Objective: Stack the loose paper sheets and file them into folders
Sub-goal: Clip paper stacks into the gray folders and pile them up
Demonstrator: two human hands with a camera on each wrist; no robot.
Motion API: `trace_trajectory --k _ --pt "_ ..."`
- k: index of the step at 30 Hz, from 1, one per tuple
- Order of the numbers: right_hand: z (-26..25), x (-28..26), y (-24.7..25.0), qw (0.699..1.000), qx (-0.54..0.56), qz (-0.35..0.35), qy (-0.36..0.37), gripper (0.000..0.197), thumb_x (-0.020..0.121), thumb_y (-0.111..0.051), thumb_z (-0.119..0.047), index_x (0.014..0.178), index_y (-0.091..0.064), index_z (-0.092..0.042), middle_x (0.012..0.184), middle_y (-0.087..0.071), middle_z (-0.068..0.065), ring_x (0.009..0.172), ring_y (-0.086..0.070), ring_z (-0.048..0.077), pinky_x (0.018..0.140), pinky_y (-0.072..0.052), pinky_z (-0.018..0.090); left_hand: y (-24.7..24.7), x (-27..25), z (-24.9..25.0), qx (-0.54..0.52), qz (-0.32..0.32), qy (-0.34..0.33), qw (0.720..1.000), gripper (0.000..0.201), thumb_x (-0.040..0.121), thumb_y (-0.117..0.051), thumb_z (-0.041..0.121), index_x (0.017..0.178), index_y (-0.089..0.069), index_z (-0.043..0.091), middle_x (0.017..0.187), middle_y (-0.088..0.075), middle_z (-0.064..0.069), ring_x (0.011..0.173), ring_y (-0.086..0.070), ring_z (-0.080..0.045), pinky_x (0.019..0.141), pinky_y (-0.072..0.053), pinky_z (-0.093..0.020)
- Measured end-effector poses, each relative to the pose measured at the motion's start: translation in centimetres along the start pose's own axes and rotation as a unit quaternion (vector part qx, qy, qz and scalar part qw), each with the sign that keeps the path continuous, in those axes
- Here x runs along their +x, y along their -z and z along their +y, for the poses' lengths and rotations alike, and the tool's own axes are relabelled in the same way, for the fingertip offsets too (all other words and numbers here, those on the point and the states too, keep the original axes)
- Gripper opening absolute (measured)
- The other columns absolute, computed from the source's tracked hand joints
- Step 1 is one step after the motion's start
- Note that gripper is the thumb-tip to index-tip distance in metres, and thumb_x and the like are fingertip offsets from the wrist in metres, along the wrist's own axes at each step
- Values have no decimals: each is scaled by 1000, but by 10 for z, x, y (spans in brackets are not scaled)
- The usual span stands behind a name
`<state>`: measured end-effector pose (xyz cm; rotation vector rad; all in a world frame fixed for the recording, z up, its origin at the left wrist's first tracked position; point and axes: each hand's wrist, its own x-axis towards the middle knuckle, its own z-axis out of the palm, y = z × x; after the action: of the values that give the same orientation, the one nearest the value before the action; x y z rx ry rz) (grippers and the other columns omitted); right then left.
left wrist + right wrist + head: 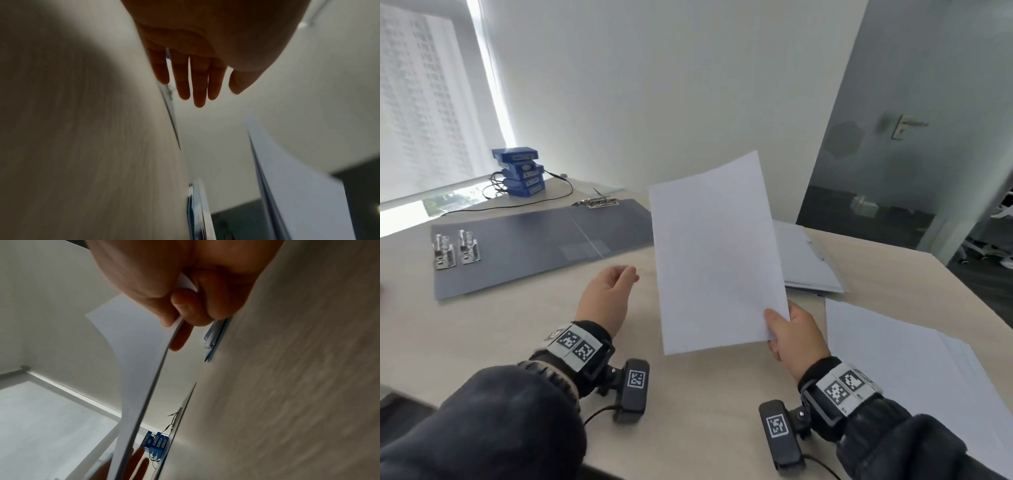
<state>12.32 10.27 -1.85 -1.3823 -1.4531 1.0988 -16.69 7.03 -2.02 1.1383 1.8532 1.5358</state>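
My right hand (787,329) pinches the lower right corner of a thin stack of white sheets (715,253) and holds it raised above the table; in the right wrist view the thumb and fingers (185,305) clamp the paper's edge (148,386). My left hand (609,291) hovers empty with straight fingers (197,84) just left of the sheets. An open grey folder (534,246) with metal clips (455,250) lies flat at the back left. More loose sheets (914,373) lie at the right. A closed folder with paper (808,263) sits behind the held stack.
A pile of blue boxes (518,171) with black cables stands at the far left corner by the window. The light wooden table (517,335) ends at the right near a dark floor. A glass door (914,137) is behind.
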Motion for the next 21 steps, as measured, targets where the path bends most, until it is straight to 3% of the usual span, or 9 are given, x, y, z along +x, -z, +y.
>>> trace_trajectory --k 3,9,11,14,17,18,21 --pt "8 9 -8 1000 17 16 -19 15 101 -53 -21 95 -66 -19 56 -54 -5 46 -40 16 47 -35 26 23 24 -16 59 50 25 997 19 98 -54 20 104 -71 23 101 -70 6 85 -62 -14 75 -42 -30" --pt "22 16 -13 999 20 29 -23 18 99 -54 -23 86 -65 -19 51 -49 5 46 -41 18 49 -34 29 41 65 -41 98 72 65 990 27 96 -51 18 118 -66 23 115 -67 2 101 -64 -21 94 -51 -37" --pt "24 16 -14 999 17 29 -18 19 100 -54 -22 84 -64 -15 51 -49 6 47 -42 19 51 -35 31 38 77 -43 -12 92 113 989 30 95 -52 17 124 -61 22 122 -65 -1 101 -68 -21 90 -58 -38" --pt "23 15 -15 999 12 28 -14 20 100 -55 -23 87 -63 -12 52 -49 7 49 -43 19 53 -36 33 29 84 -43 -238 95 192 947 38 98 -49 9 136 -52 13 130 -58 -7 117 -63 -24 87 -61 -37" --pt "20 16 -16 999 5 31 -12 19 100 -55 -24 89 -64 -12 52 -50 7 49 -43 18 54 -37 34 23 90 -40 -330 78 220 915 47 99 -47 9 146 -45 7 149 -50 -14 135 -53 -31 82 -59 -34" --pt "19 17 -17 999 4 30 -12 19 100 -55 -24 89 -65 -12 52 -50 7 49 -44 18 54 -37 34 22 93 -40 -348 82 226 906 45 99 -47 9 145 -45 7 153 -46 -14 138 -50 -31 83 -58 -35" --pt "17 20 -21 999 4 30 -11 18 100 -56 -24 89 -66 -14 53 -50 7 50 -44 18 54 -37 34 22 98 -41 -433 83 231 867 32 98 -44 6 129 -46 10 159 -33 -11 144 -40 -30 103 -51 -49"
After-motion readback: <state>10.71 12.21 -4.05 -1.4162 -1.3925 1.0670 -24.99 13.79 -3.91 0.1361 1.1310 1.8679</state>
